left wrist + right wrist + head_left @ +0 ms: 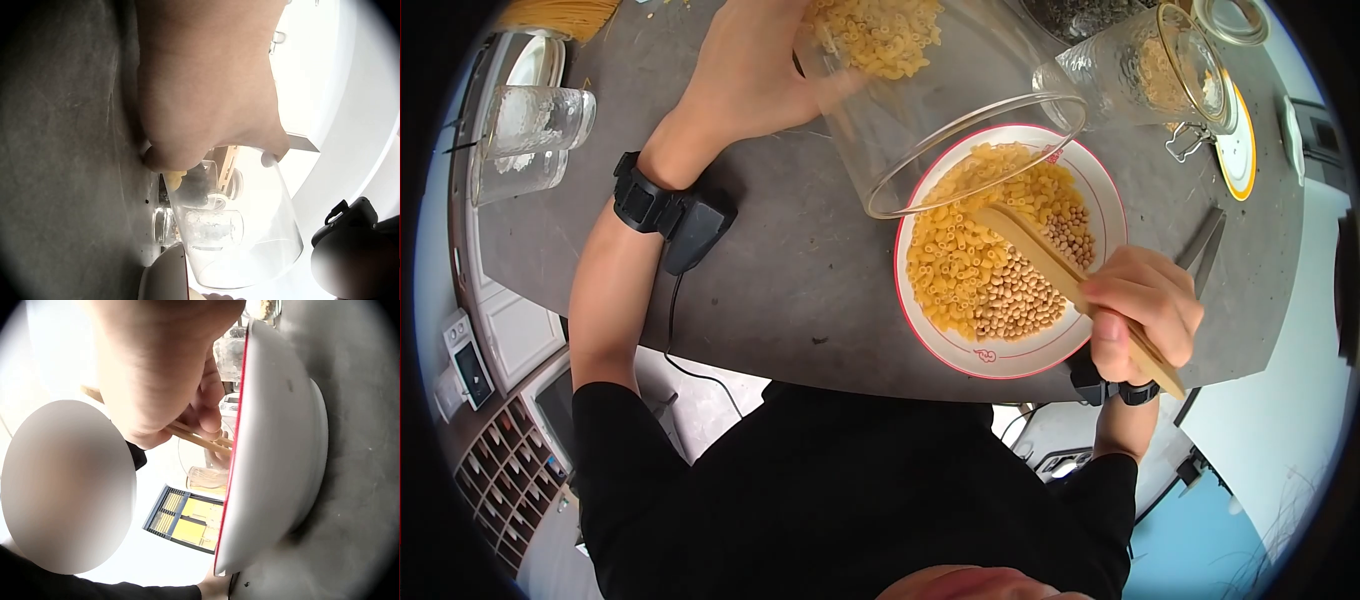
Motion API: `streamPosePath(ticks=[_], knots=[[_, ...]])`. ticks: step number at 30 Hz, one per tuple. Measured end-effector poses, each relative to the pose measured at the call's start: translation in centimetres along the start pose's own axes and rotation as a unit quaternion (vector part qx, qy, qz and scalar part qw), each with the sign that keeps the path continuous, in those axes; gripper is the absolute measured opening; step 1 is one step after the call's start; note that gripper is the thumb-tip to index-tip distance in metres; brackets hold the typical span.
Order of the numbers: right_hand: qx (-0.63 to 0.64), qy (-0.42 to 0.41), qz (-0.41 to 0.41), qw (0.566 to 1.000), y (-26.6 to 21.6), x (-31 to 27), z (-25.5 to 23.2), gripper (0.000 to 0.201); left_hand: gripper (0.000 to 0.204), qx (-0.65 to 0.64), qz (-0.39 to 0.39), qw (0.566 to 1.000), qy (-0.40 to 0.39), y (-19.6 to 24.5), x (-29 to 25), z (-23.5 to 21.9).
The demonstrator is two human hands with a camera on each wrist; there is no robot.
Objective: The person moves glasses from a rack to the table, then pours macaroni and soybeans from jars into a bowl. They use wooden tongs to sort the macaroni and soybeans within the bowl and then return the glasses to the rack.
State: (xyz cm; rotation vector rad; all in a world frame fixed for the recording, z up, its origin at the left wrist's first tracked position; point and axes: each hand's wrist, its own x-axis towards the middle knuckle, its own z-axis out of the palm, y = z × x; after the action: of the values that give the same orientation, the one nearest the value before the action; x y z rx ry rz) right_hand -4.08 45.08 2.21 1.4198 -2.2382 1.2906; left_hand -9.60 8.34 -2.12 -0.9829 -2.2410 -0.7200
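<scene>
My left hand (760,80) grips a large clear glass jar (850,150), tilted with its mouth over the bowl. Macaroni (885,40) lies in the jar's far end. The white bowl (1108,190) with a red rim stands at the table's near edge, holding macaroni (950,265) beside pale round beans (1015,300). With my right hand (1145,305) I hold wooden tongs (1045,250), their tip over the macaroni below the jar's mouth. In the right wrist view, the bowl's wall (275,444) hides the tips of the tongs.
A clip-top glass jar (1150,75) lies on its side at the back right, near a yellow-rimmed plate (1240,150). Grey metal tongs (1203,245) rest right of the bowl. Glass tumblers (535,125) are at the far left, with spaghetti (570,15) behind them.
</scene>
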Motion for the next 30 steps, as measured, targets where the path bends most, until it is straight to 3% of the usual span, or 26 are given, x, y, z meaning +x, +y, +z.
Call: streamPosePath(ticks=[2, 4, 5, 8, 13, 15, 26, 30], knots=[[0.029, 0.005, 0.004, 1.0, -0.1, -0.3, -0.3, 0.017, 0.078, -0.001, 0.004, 1.0, 0.001, -0.1, 0.0, 0.0], [0.094, 0.072, 0.003, 0.993, 0.1, -1.0, -0.1, 0.031, 0.078, -0.004, 0.009, 1.0, 0.001, -0.2, 0.0, 0.0], [0.087, 0.075, -0.002, 0.993, 0.2, -1.0, -0.1, 0.042, 0.078, -0.004, 0.003, 1.0, -0.001, -0.1, 0.0, -0.1], [-0.007, 0.056, -0.014, 0.998, 0.2, 0.0, 0.1, 0.045, 0.078, -0.007, -0.003, 1.0, -0.005, -0.1, 0.0, -0.1], [0.046, 0.046, 0.019, 0.998, 0.1, -0.2, -0.6, 0.027, 0.077, -0.011, -0.004, 1.0, -0.009, 0.0, 0.1, -0.1], [-0.039, -0.012, -0.003, 0.999, 0.3, 0.4, -0.3, 0.016, 0.078, -0.005, 0.01, 1.0, 0.001, 0.0, 0.2, 0.0], [-0.059, -0.023, -0.004, 0.998, -0.1, 0.3, 0.3, 0.008, 0.078, -0.015, 0.027, 0.999, 0.011, -0.3, 0.3, 0.2], [0.05, 0.017, 0.03, 0.998, -0.1, -0.7, -0.4, 0.016, 0.078, -0.008, 0.038, 0.999, 0.017, -0.3, 0.3, 0.2]])
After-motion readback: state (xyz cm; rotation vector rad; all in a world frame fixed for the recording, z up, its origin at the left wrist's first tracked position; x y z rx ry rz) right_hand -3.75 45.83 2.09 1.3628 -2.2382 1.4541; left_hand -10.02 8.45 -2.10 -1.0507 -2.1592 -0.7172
